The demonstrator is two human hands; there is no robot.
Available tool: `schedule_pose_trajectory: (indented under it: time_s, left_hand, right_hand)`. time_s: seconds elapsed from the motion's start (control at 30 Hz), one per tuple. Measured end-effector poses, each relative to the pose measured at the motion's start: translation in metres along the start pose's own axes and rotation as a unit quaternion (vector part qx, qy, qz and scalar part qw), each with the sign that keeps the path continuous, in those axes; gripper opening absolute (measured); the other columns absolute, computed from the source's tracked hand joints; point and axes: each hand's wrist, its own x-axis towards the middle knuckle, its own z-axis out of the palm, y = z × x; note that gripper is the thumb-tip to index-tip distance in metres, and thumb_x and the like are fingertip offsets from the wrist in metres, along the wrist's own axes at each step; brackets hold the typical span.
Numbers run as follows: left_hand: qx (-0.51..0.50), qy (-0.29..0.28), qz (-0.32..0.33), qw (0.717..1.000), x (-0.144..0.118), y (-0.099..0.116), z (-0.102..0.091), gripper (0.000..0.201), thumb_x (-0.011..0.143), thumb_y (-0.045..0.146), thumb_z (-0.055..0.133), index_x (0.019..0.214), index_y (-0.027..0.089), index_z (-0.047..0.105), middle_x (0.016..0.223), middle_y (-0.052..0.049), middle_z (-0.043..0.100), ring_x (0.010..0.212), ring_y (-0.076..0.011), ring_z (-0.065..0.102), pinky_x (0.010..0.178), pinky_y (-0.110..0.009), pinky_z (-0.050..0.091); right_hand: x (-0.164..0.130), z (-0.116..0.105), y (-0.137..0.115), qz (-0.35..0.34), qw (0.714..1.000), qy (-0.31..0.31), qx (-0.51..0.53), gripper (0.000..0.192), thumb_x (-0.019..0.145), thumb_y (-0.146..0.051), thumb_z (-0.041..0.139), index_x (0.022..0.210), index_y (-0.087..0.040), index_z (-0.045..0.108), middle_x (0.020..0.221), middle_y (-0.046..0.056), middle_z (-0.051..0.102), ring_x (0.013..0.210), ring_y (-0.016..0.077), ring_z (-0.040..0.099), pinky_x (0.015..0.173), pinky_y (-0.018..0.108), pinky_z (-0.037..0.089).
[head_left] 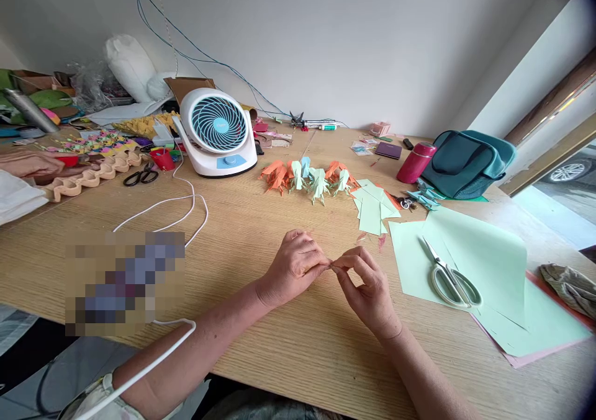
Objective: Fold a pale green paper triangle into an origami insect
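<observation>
Above the wooden table point(261, 339), my left hand point(298, 265) and my right hand point(367, 286) meet at the fingertips. Both are closed in a pinch, and whatever lies between the fingers is too small and covered to make out. Beyond them stands a row of folded paper figures, with an orange one point(275, 175) at the left end and a pale green one point(319, 184) near the middle. Cut pale green paper pieces point(371, 214) lie to the right of the row. White-handled scissors point(449, 277) rest on large pale green sheets point(493, 252) beside my right hand.
A white fan point(218, 128) stands at the back left, its white cable point(193, 200) crossing the table. Black scissors point(141, 175) and another person's hand point(28, 164) are at the left. A red flask point(416, 162) and a teal bag point(465, 162) stand back right.
</observation>
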Motion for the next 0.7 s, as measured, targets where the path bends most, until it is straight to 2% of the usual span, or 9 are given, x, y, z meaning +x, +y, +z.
schedule_pose_trajectory:
  time_s: [0.13, 0.23, 0.47, 0.7]
  left_hand:
    - [0.023, -0.032, 0.015, 0.999, -0.0001, -0.0001, -0.0016, 0.018, 0.097, 0.023, 0.052, 0.084, 0.021, 0.064, 0.08, 0.0, 0.067, 0.084, -0.0156, 0.055, 0.102, -0.04, 0.034]
    - [0.019, -0.042, 0.016, 0.999, 0.0001, -0.001, -0.001, 0.019, 0.097, 0.022, 0.051, 0.082, 0.021, 0.063, 0.081, 0.0, 0.066, 0.087, -0.0162, 0.056, 0.103, -0.04, 0.034]
    - [-0.042, 0.008, -0.021, 0.999, 0.0006, -0.0056, 0.0016, 0.007, 0.091, 0.028, 0.064, 0.09, 0.023, 0.068, 0.1, -0.002, 0.071, 0.092, -0.0177, 0.057, 0.091, -0.036, 0.038]
    - [-0.052, 0.011, -0.019, 0.998, -0.0005, -0.0034, 0.0032, 0.011, 0.089, 0.016, 0.06, 0.08, 0.021, 0.064, 0.093, -0.001, 0.071, 0.091, -0.0171, 0.056, 0.092, -0.036, 0.039]
  right_hand:
    - [-0.0005, 0.0004, 0.0011, -0.006, 1.0, -0.007, -0.015, 0.013, 0.092, -0.01, 0.055, 0.094, -0.022, 0.06, 0.087, 0.004, 0.051, 0.08, 0.0172, 0.052, 0.069, 0.032, 0.046]
    - [0.0007, 0.0, 0.0013, 0.004, 1.0, -0.008, -0.009, 0.011, 0.093, -0.012, 0.056, 0.092, -0.022, 0.061, 0.085, 0.003, 0.051, 0.079, 0.0173, 0.051, 0.07, 0.032, 0.044]
    - [0.0031, -0.0044, 0.0063, 0.044, 0.998, 0.027, 0.032, 0.01, 0.092, -0.018, 0.061, 0.083, -0.023, 0.063, 0.079, 0.0, 0.049, 0.077, 0.0166, 0.049, 0.072, 0.032, 0.042]
    - [0.0024, -0.0014, 0.0063, 0.029, 0.999, 0.002, 0.028, 0.007, 0.091, -0.015, 0.061, 0.089, -0.022, 0.061, 0.084, 0.002, 0.054, 0.08, 0.0169, 0.053, 0.073, 0.032, 0.044]
